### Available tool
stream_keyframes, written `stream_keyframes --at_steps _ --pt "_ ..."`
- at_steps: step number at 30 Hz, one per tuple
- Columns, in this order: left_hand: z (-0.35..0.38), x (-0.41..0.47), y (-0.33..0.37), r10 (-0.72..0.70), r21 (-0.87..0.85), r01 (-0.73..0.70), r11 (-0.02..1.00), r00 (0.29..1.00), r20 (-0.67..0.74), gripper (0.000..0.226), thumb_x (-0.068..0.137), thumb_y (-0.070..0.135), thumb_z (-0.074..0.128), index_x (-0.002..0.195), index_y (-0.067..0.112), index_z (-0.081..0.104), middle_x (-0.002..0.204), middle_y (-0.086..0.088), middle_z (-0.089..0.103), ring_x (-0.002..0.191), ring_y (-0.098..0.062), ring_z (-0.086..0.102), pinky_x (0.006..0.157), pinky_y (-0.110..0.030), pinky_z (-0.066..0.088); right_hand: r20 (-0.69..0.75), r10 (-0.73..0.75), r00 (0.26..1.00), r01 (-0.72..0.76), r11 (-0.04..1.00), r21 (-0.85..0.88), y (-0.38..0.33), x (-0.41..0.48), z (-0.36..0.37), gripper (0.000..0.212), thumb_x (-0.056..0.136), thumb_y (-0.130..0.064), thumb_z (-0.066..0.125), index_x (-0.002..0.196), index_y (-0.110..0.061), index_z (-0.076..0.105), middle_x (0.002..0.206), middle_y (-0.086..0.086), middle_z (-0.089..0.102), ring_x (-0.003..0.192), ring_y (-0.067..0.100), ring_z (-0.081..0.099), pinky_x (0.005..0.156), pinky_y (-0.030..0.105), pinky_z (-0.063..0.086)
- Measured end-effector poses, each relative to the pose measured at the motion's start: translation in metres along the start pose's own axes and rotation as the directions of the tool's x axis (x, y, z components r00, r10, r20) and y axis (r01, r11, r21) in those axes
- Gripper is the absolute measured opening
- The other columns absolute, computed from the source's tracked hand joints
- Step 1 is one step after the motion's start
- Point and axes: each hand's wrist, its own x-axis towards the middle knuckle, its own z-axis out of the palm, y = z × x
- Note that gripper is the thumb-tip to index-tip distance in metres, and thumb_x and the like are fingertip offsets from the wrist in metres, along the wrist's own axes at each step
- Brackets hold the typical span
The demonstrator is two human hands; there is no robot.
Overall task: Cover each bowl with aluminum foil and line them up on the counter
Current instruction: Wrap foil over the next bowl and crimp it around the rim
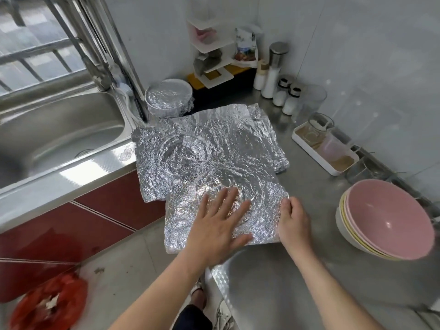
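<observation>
Steel worktop (273, 282), seen from above. Three or so crinkled foil sheets lie overlapping in the middle of it, each with ring-shaped creases pressed into it. The front sheet (262, 186) is nearest the person, and its near left corner juts past the worktop edge. Left hand (219, 222) lies flat on this sheet, palm down, fingers straight and spread; its grip is fully open and holds nothing, only presses. Right hand (292, 220) is at the sheet's right edge, fingers curled, thumb on top; its grip looks closed in a pinch on that edge, though the fingers underneath are hidden. The back sheets (214, 139) lie behind the front one, partly under it, reaching toward the sink side. One covered bowl (167, 97) stands at the back of the worktop, just beside the sink corner, with foil drawn over its top and crimped down the wall. A bowl stack (390, 215) sits uncovered to the right of the hands, well apart from the covered bowl: pink on top, then yellow and off-white rims below, and it tilts toward the camera. Sink (59, 134) to the left with the tap (102, 75) behind it. Along the right wall is a white tray (307, 148) holding a glass jug, with shakers (285, 96) farther back. A white corner shelf (212, 44) holds packets. Red cabinet fronts (107, 210) run below the sink. A red bag (47, 303) lies on the floor, lower left, blurred.
</observation>
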Motion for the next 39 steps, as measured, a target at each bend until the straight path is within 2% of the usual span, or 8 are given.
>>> stream_keyframes --at_steps 15,20,22,25,27,30,34,39 --pt "0.010 -0.012 -0.008 0.021 0.002 -0.021 1.000 0.999 -0.037 0.056 0.103 0.058 0.015 0.154 0.037 0.014 0.164 0.000 0.007 0.151 -0.020 -0.001 0.118 -0.050 0.002 0.039 0.012 0.999 -0.015 0.996 0.086 0.012 0.000 -0.004 0.035 0.101 -0.009 0.041 0.068 -0.014 0.034 0.057 0.000 0.038 0.052 -0.003 0.046 0.052 0.028 0.028" --pt "0.016 -0.015 -0.008 0.010 0.013 -0.010 1.000 1.000 -0.013 0.055 0.104 0.056 0.016 0.154 0.036 0.018 0.163 -0.002 0.011 0.151 -0.023 0.004 0.117 -0.052 0.005 -0.023 -0.007 1.000 0.009 0.994 0.111 0.018 -0.001 -0.003 0.036 0.101 -0.009 0.044 0.065 -0.013 0.039 0.056 -0.002 0.040 0.051 0.003 0.043 0.052 0.026 0.028" --pt "0.016 -0.014 -0.007 0.006 0.015 -0.006 1.000 1.000 0.001 0.055 0.103 0.057 0.015 0.154 0.036 0.017 0.164 -0.002 0.008 0.151 -0.023 0.002 0.117 -0.053 0.002 -0.013 0.015 1.000 -0.014 0.995 0.097 0.017 -0.003 -0.003 0.028 0.101 -0.012 0.045 0.073 -0.010 0.051 0.064 0.000 0.050 0.061 0.009 0.050 0.059 0.024 0.034" --pt "0.017 -0.014 -0.007 -0.002 0.015 0.002 1.000 1.000 0.024 0.056 0.103 0.057 0.013 0.155 0.036 0.015 0.164 -0.002 0.008 0.151 -0.023 -0.001 0.118 -0.053 -0.001 -0.142 -0.094 0.985 0.076 0.989 -0.128 0.021 0.000 -0.001 0.029 0.097 -0.021 0.054 0.120 -0.005 0.060 0.110 0.014 0.057 0.098 0.027 0.054 0.085 0.035 0.041" --pt "0.016 -0.013 -0.007 0.001 0.012 -0.001 1.000 1.000 0.001 0.056 0.103 0.058 0.013 0.154 0.036 0.017 0.163 -0.002 0.010 0.151 -0.024 0.001 0.118 -0.054 0.001 -0.176 -0.361 0.916 0.307 0.912 -0.272 0.018 0.001 -0.005 0.034 0.092 -0.025 0.056 0.122 -0.008 0.062 0.116 0.013 0.055 0.104 0.029 0.053 0.087 0.041 0.042" --pt "0.010 -0.013 -0.005 0.047 -0.051 -0.053 0.997 0.993 -0.112 0.053 0.103 0.053 0.025 0.149 0.030 0.036 0.158 -0.004 0.029 0.148 -0.026 0.020 0.117 -0.051 0.014 0.089 -0.639 0.764 0.639 0.729 -0.246 0.003 -0.006 -0.009 0.025 0.092 -0.026 0.054 0.105 -0.013 0.070 0.107 0.004 0.059 0.096 0.026 0.057 0.083 0.041 0.047" --pt "0.003 -0.024 -0.010 0.121 -0.128 -0.184 0.975 0.914 -0.386 0.031 0.095 0.037 0.053 0.112 0.017 0.070 0.113 -0.004 0.065 0.106 -0.027 0.057 0.088 -0.038 0.050 0.360 -0.747 0.559 0.829 0.503 -0.245 -0.002 -0.024 -0.009 0.021 0.091 -0.029 0.053 0.097 -0.017 0.069 0.101 0.000 0.060 0.090 0.022 0.056 0.074 0.039 0.048" --pt "0.005 -0.031 -0.018 0.141 -0.070 -0.181 0.981 0.914 -0.381 0.024 0.091 0.031 0.057 0.104 0.018 0.072 0.097 0.002 0.065 0.093 -0.019 0.056 0.078 -0.026 0.047 0.423 -0.771 0.475 0.880 0.402 -0.254 0.006 -0.022 -0.007 0.007 0.086 -0.019 0.067 0.092 -0.016 0.067 0.094 -0.002 0.060 0.083 0.021 0.054 0.070 0.033 0.046"
